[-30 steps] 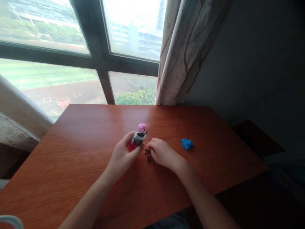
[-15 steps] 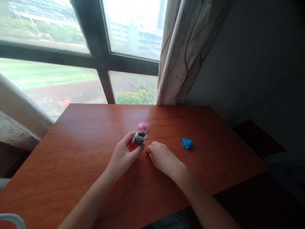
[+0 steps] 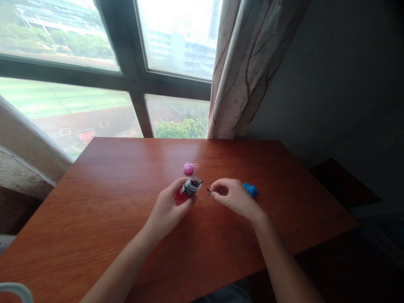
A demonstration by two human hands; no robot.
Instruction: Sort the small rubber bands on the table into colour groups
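Head cam: L hand (image 3: 168,203) wraps jar (image 3: 185,193); R hand (image 3: 235,196) pinches dk bit (image 3: 208,192), open gap to jar rim (image 3: 195,177).

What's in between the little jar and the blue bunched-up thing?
The right hand, pinching something small and dark, lies between the jar and the blue bundle. The head view shows this; the hand partly hides the bundle.
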